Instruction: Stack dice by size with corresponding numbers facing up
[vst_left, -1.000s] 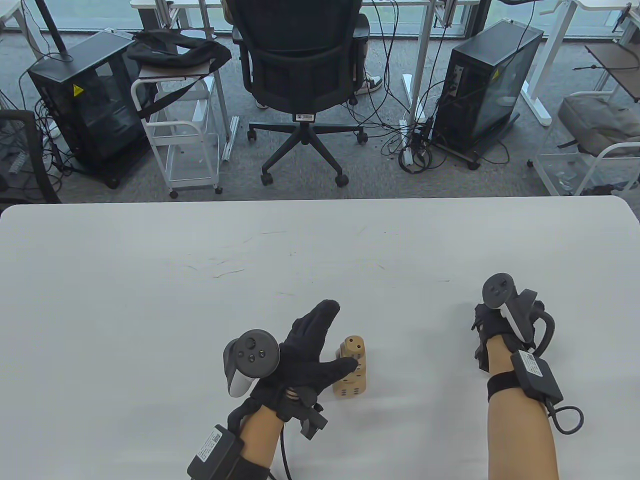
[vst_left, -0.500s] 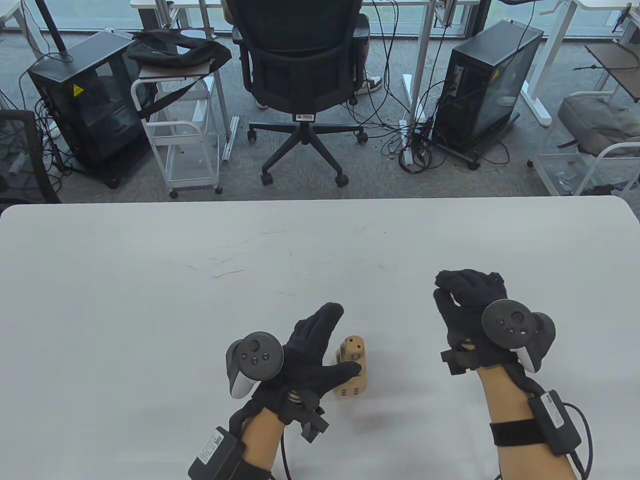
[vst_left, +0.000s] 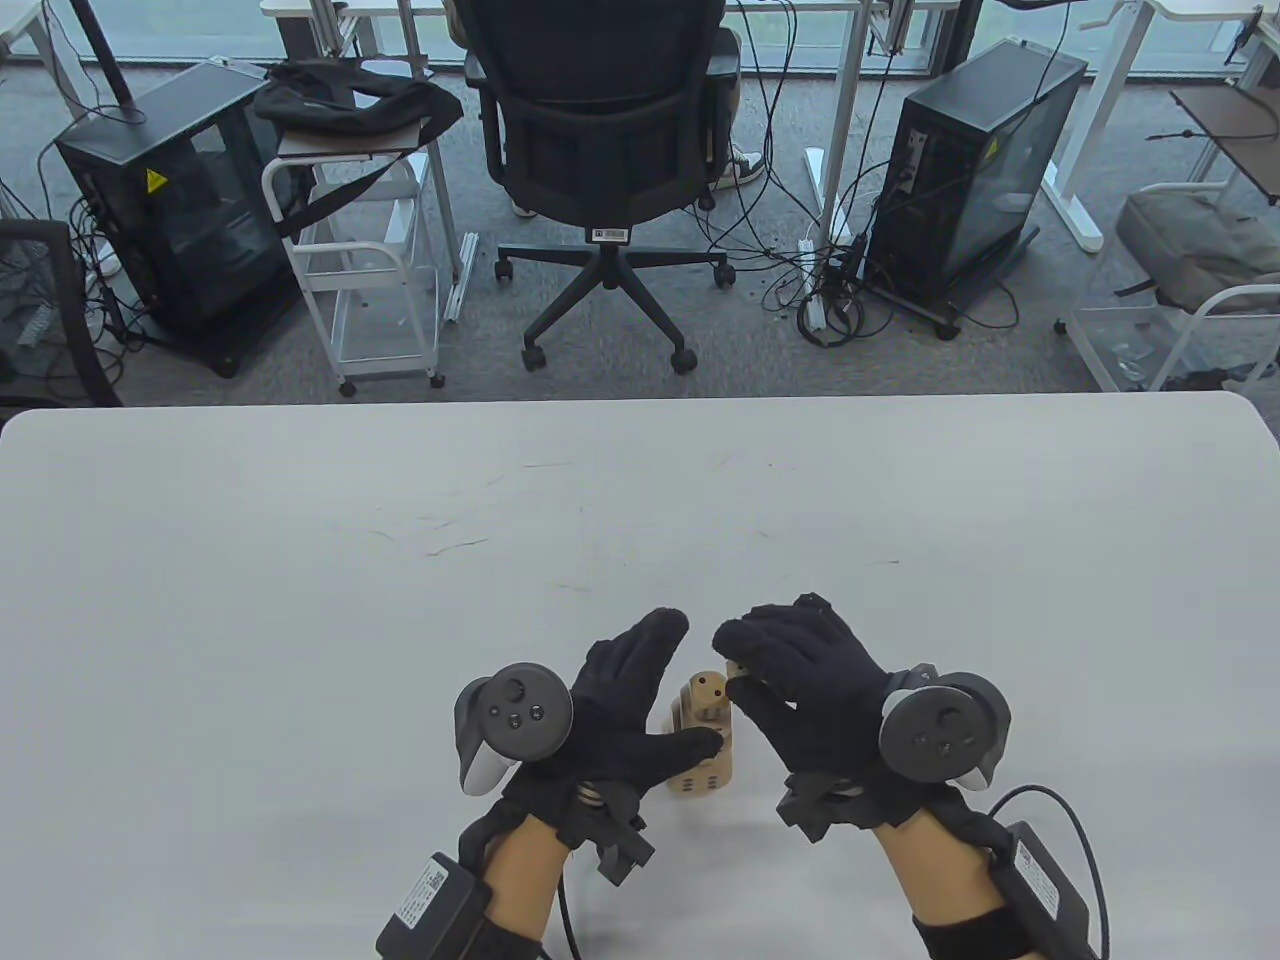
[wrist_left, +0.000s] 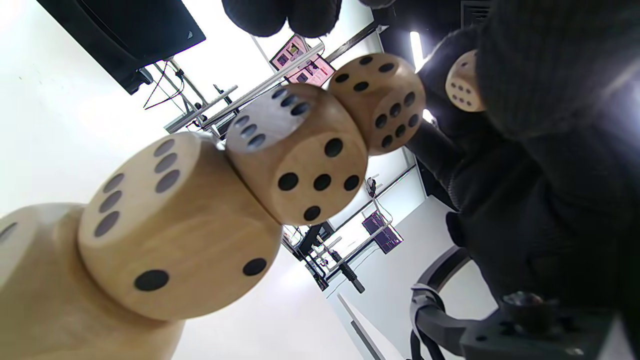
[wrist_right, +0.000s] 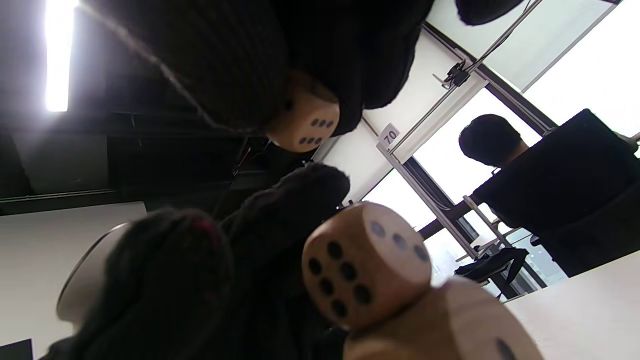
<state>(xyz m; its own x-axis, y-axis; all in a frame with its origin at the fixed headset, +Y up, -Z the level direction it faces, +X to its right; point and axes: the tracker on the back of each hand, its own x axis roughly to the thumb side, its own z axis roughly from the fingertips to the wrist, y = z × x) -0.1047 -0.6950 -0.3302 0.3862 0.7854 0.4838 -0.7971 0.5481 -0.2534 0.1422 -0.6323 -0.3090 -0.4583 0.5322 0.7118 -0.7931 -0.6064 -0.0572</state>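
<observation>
The stack of dice (vst_left: 703, 745) stands low in the middle of the table view on the white desk (vst_left: 300, 600), and the left wrist view shows four wooden dice already piled from biggest to smallest: the bottom die (wrist_left: 30, 300) at lower left of that view, the second die (wrist_left: 180, 230) on it, the third die (wrist_left: 300, 155) next, and the fourth die (wrist_left: 377, 102) on top with three pips on its upper face. So most of the stacking looks done; what seems left is the smallest die (wrist_left: 465, 82), which the right hand (vst_left: 810, 700) pinches between its fingers (wrist_right: 225, 65) just above and to the right of the stack. The left hand (vst_left: 620, 715) holds its fingers spread wide around the left side of the stack, thumb resting against the pile's front. Compared with half a second ago, the right hand has moved from the right of the frame in toward the stack, while the left hand and the pile have stayed put.
</observation>
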